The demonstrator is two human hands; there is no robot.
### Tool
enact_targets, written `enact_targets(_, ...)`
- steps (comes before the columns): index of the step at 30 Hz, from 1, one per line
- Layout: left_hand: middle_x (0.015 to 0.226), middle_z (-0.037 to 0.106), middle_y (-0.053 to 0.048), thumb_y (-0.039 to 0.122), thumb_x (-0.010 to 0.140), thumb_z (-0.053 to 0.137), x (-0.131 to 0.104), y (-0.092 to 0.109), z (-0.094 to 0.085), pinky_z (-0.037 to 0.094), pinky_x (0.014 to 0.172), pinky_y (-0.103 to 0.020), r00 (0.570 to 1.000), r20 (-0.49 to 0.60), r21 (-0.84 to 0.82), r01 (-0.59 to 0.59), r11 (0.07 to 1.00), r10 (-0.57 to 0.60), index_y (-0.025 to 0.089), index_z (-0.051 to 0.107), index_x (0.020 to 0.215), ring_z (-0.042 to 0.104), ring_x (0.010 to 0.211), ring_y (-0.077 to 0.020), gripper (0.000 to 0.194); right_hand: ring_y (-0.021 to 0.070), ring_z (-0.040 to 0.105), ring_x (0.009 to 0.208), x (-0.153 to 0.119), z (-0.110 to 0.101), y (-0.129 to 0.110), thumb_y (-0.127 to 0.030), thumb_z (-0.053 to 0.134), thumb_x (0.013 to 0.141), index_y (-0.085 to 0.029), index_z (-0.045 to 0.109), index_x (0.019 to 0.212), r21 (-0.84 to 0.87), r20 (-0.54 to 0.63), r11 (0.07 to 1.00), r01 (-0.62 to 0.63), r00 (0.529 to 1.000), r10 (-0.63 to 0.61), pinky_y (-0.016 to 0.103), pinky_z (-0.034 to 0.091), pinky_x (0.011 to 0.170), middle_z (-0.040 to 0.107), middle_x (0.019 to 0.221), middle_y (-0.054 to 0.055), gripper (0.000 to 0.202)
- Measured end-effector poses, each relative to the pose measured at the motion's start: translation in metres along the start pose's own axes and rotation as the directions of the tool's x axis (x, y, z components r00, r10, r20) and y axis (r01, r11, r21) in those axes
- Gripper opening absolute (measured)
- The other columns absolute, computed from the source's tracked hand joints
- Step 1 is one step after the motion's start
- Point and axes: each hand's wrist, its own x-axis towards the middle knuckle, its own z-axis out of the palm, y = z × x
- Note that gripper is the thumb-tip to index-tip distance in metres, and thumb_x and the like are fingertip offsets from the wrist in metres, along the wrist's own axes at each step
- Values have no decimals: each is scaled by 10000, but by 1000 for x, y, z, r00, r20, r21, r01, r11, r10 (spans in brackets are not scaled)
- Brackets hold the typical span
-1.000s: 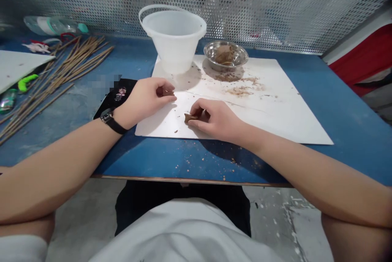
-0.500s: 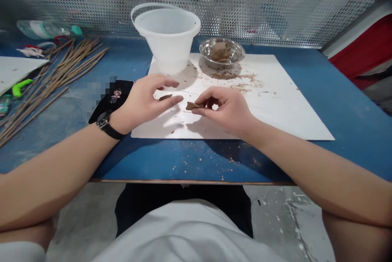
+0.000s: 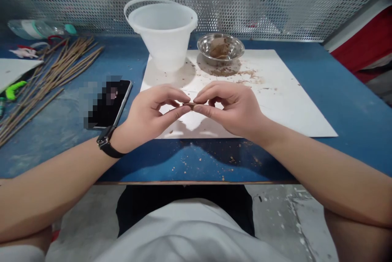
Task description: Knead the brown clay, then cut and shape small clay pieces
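Near the front edge of the blue table [image 3: 352, 103], can see small crumbs [image 3: 200, 159]. Over the white board [image 3: 284, 103], holding one brown piece [image 3: 192, 105] with both the left hand [image 3: 151, 111] and the right hand [image 3: 235, 105], in a narrow pinch of thumb and fingers. Left of the left hand, can notice a phone [image 3: 115, 107]. Farther, on the board, can see a bucket [image 3: 165, 45] and, beside it, a bowl [image 3: 219, 61] with a brown lump [image 3: 219, 46] inside. Behind, can see a metal mesh [image 3: 275, 5].

The head camera looks forward and down from above and behind the left hand [image 3: 150, 112] and right hand [image 3: 238, 106], fairly near them, its view reaching the perforated screen [image 3: 269, 5] beyond them.
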Motion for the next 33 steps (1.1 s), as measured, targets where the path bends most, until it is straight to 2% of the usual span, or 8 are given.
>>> enact_targets(4, 1133, 852, -73, 374, 813, 962, 1, -4, 5, 709, 921, -405, 987, 23, -150, 163, 975, -162, 228, 810, 1111, 827, 1017, -245, 365, 203, 755, 873, 0, 6, 0, -488, 923, 879, -244, 853, 874, 105, -34, 992, -76, 996, 80, 350, 601, 718, 835, 932, 44, 253)
enact_targets(6, 1039, 863, -64, 352, 826, 944, 2, -4, 8, 711, 866, -380, 964, 32, -164, 264, 950, -262, 210, 809, 1027, 832, 923, -226, 280, 199, 750, 875, -1, 7, 2, -482, 946, 845, -239, 853, 888, 141, -40, 981, -133, 989, 140, 332, 600, 700, 830, 932, 41, 263)
enact_targets(9, 964, 871, -57, 290, 847, 908, 4, -1, 9, 707, 857, -363, 942, 48, -210, 334, 919, -331, 197, 793, 944, 838, 895, -218, 177, 185, 739, 861, -2, 5, 6, -426, 965, 804, -228, 856, 936, 159, -26, 970, -183, 981, 190, 306, 591, 665, 824, 961, 38, 262)
enact_targets(15, 997, 880, -60, 303, 827, 926, 3, 3, 7, 715, 901, -407, 940, 46, -225, 340, 913, -339, 208, 778, 961, 852, 952, -249, 221, 172, 706, 825, -2, 3, 2, -298, 879, 854, -219, 832, 860, 96, -23, 983, -160, 986, 163, 296, 560, 631, 787, 895, 32, 92)
enact_targets(21, 998, 873, -69, 438, 874, 908, 2, 3, 5, 722, 915, -453, 943, 38, -180, 331, 926, -330, 220, 783, 1008, 851, 940, -255, 285, 188, 713, 849, -2, -2, -3, -379, 939, 809, -229, 836, 894, 37, -13, 978, -203, 979, 204, 297, 556, 615, 807, 959, 43, 201)
enact_targets(24, 984, 868, -68, 424, 866, 910, 2, 3, 5, 724, 908, -450, 943, 47, -207, 333, 920, -330, 215, 790, 1006, 850, 931, -253, 279, 203, 730, 892, -2, -3, -4, -380, 946, 811, -237, 841, 916, 7, -9, 984, -181, 983, 181, 307, 577, 638, 815, 996, 50, 205)
enact_targets(29, 982, 862, -56, 350, 842, 912, 3, 5, 5, 727, 885, -425, 939, 73, -213, 343, 915, -335, 213, 803, 991, 842, 928, -243, 230, 164, 707, 795, -3, 0, -2, -301, 868, 882, -224, 836, 869, 3, 26, 994, -109, 994, 109, 283, 544, 591, 799, 920, 39, 84)
enact_targets(33, 999, 865, -58, 318, 849, 903, 3, 7, 4, 735, 879, -408, 940, 88, -231, 341, 911, -329, 201, 808, 999, 840, 905, -226, 212, 189, 727, 868, -4, 0, -2, -385, 921, 852, -220, 846, 925, 13, 22, 987, -162, 987, 161, 278, 541, 589, 812, 983, 56, 196)
